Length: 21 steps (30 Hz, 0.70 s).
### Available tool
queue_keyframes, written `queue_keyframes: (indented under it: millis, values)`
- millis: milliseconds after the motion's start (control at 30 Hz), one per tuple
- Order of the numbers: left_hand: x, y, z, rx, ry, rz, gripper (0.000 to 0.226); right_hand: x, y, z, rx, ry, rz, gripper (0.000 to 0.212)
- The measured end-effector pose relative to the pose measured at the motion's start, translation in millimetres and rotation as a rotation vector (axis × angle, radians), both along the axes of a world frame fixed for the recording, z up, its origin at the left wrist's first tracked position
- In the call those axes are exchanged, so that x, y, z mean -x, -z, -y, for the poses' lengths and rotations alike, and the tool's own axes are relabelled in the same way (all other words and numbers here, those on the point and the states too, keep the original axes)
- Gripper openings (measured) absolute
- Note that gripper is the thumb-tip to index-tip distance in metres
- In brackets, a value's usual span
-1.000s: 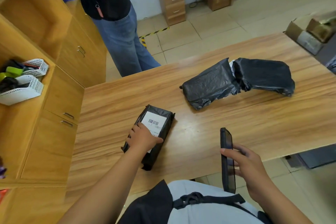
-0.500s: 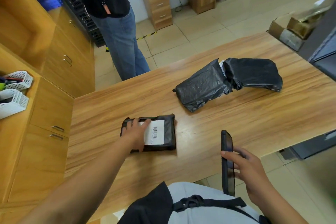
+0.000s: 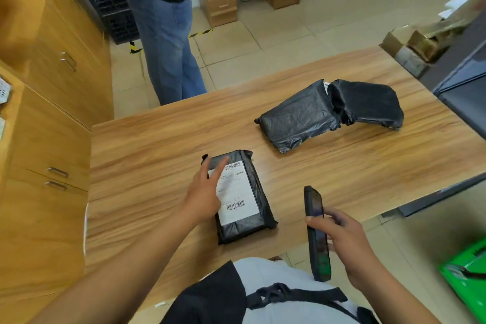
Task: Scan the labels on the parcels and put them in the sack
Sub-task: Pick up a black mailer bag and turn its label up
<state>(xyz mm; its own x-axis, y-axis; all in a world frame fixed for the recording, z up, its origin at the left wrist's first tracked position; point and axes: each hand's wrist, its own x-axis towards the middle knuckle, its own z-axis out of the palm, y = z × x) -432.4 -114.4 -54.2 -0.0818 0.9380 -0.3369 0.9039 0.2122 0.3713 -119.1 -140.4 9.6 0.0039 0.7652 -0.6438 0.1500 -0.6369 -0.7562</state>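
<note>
Parcel (image 3: 243,198) lay label-up near the table's (image 3: 147,144) front edge, long axis running away from us, our left hand (image 3: 203,193) flat, fingers spread upon it, our right hand (image 3: 342,239) gripping an upright phone (image 3: 317,234).

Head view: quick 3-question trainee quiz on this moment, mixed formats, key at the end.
1. True or false: the labelled parcel lies label side up on the table.
2. What does the right hand hold? A) tape B) phone C) pen
3. How many other black parcels lie farther back on the table?

Key:
1. True; the left hand rests on its left edge.
2. B
3. Two, touching each other.
</note>
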Motion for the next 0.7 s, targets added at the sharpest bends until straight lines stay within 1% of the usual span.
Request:
queue_keyframes:
  millis: [33, 67, 100, 167, 200, 233, 267, 367, 433, 500, 567, 700]
  values:
    - [-1, 4, 5, -0.046, -0.145, 0.157, 0.111, 4, -8, 0, -0.011, -0.032, 0.028, 0.044]
    - [-5, 7, 10, -0.075, -0.258, 0.274, 0.107, 8, -17, -2, -0.022, -0.075, 0.055, 0.044]
    - [-10, 11, 13, -0.083, -0.339, 0.342, 0.105, 11, -27, -4, -0.026, -0.125, 0.085, 0.048]
    - [-20, 20, 19, -0.059, -0.412, 0.399, 0.109, 18, -46, -11, -0.032, -0.250, 0.175, 0.071]
    - [-25, 24, 21, -0.043, -0.414, 0.405, 0.112, 21, -55, -16, -0.028, -0.320, 0.233, 0.082]
    - [-28, 29, 23, -0.034, -0.399, 0.399, 0.113, 25, -65, -21, -0.023, -0.394, 0.287, 0.087]
    - [-29, 34, 26, -0.032, -0.377, 0.390, 0.112, 29, -73, -26, -0.020, -0.465, 0.332, 0.085]
    - [-23, 46, 35, -0.058, -0.340, 0.441, 0.104, 38, -90, -37, -0.065, -0.663, 0.490, 0.064]
    - [-16, 50, 38, -0.068, -0.323, 0.502, 0.100, 46, -99, -40, -0.083, -0.823, 0.600, 0.061]
    - [-9, 51, 39, -0.066, -0.288, 0.540, 0.098, 56, -106, -41, -0.051, -0.968, 0.701, 0.057]
    - [-3, 54, 39, -0.072, -0.252, 0.575, 0.097, 64, -110, -40, 0.009, -1.049, 0.767, 0.054]
    - [6, 63, 34, -0.056, -0.192, 0.610, 0.101, 74, -112, -32, 0.060, -1.104, 0.891, 0.058]
